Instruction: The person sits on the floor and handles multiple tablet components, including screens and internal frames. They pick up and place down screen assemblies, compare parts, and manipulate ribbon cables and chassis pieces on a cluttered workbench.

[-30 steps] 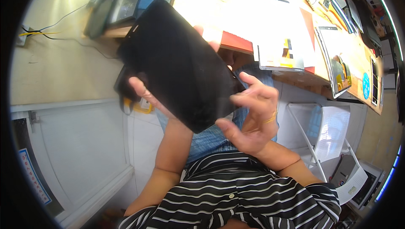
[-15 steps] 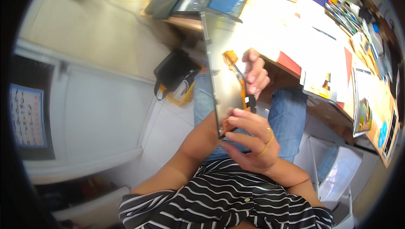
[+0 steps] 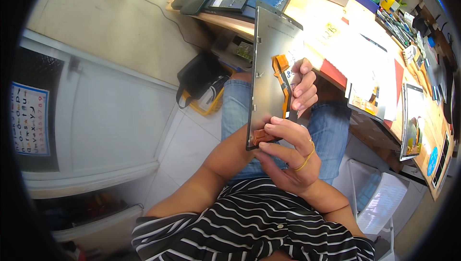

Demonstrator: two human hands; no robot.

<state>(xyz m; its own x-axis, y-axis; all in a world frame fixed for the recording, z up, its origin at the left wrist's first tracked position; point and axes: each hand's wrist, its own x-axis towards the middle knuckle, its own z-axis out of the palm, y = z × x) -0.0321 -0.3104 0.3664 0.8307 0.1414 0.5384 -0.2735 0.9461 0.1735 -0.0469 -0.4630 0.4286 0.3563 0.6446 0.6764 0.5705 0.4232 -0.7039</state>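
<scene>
Above blue jeans (image 3: 331,138): thin screen panel (image 3: 267,88), silvery side showing, orange ribbon cable (image 3: 283,85).
Left hand (image 3: 303,87): curled round right edge.
Right hand (image 3: 294,157): half-closed, pinching lower end.

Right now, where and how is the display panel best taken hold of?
Grip the display panel by its side edges near the upper end, probably best from the far side: it is thin and flat, with no cable there. Lower down are the orange ribbon cable, the left hand around the right edge and the right hand at the bottom end.
</scene>
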